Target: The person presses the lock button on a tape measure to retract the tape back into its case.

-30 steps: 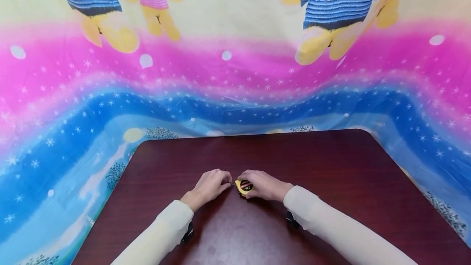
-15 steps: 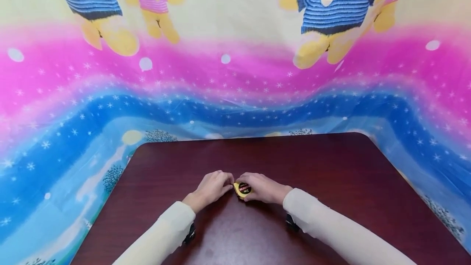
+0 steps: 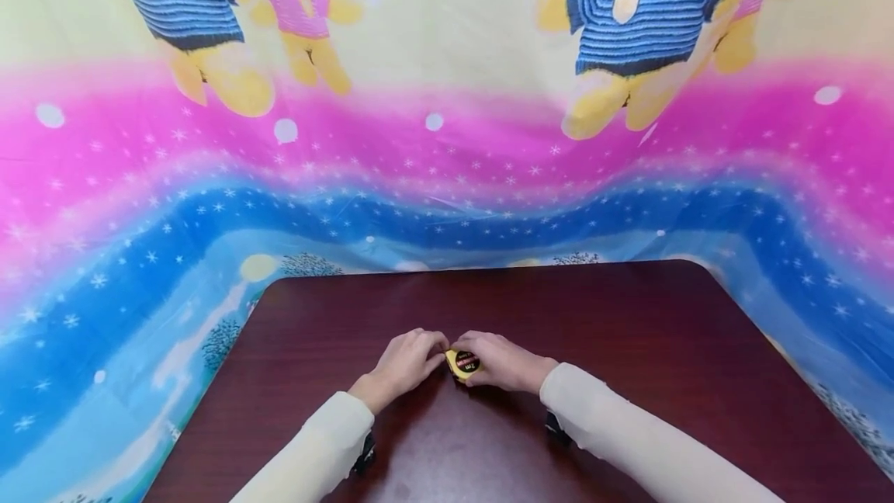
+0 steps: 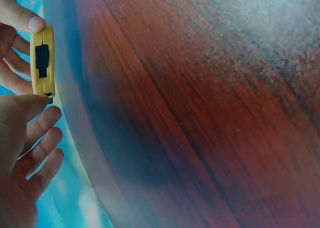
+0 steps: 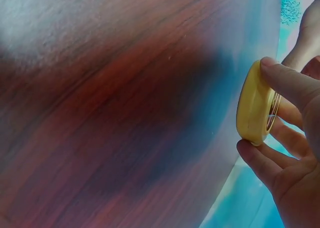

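A yellow tape measure (image 3: 463,365) with a black and red round label marked 2m is held above the table's middle by my right hand (image 3: 506,362). In the right wrist view, thumb and fingers grip the case (image 5: 252,105) at its two ends. From the left, my left hand (image 3: 403,363) meets the case at its mouth. The left wrist view shows the left thumb (image 4: 37,105) at the small metal end hook (image 4: 49,98), pinching there, while the other fingers (image 4: 47,138) stay loosely bent. A black slider (image 4: 42,60) sits on the case's narrow side.
The dark red-brown table (image 3: 594,317) has rounded far corners. Behind it and along both sides hangs a cloth backdrop (image 3: 433,161) printed with bears and snowflakes. Pale sleeves (image 3: 307,449) cover both forearms, and dark wrist cameras (image 3: 556,427) sit beneath them.
My left fingers have come right up to the tape measure's case; a second ago a short gap with a bit of blade showed between. The right hand keeps its grip. The head view has tilted slightly.
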`<state>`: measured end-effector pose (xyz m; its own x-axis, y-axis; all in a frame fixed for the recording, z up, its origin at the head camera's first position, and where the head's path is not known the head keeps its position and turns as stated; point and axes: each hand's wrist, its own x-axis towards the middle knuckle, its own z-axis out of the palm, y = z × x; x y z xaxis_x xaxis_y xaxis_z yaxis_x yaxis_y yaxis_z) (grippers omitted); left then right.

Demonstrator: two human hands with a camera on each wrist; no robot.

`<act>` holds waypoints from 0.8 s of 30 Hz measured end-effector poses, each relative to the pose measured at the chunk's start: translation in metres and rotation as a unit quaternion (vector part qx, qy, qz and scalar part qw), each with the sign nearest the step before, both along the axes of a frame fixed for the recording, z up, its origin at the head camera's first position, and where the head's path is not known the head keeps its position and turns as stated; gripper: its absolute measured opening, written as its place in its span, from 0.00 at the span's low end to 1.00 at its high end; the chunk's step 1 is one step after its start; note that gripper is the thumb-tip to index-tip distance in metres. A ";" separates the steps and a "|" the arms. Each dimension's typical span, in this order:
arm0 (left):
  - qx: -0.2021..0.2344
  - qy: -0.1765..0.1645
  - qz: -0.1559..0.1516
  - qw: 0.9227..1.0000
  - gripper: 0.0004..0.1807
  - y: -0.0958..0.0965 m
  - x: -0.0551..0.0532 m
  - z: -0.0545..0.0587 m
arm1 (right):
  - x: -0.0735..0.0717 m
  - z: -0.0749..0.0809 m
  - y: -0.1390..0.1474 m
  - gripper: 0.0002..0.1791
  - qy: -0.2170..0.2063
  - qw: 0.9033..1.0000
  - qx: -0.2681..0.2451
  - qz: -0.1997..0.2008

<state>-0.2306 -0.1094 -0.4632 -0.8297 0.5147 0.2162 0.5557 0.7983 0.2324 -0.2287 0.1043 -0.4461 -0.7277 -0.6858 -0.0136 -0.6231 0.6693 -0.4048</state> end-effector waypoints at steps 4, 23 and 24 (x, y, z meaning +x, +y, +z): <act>0.010 0.010 0.007 1.000 0.05 0.000 -0.001 0.002 | -0.001 0.005 0.006 0.30 0.008 1.000 -0.006 -0.008; 0.009 -0.003 0.026 1.000 0.05 -0.022 0.008 -0.009 | -0.008 -0.011 0.053 0.32 -0.030 0.995 -0.022 -0.092; 0.012 0.000 0.025 1.000 0.05 -0.022 0.008 -0.009 | -0.010 -0.011 0.056 0.31 -0.027 0.995 -0.024 -0.098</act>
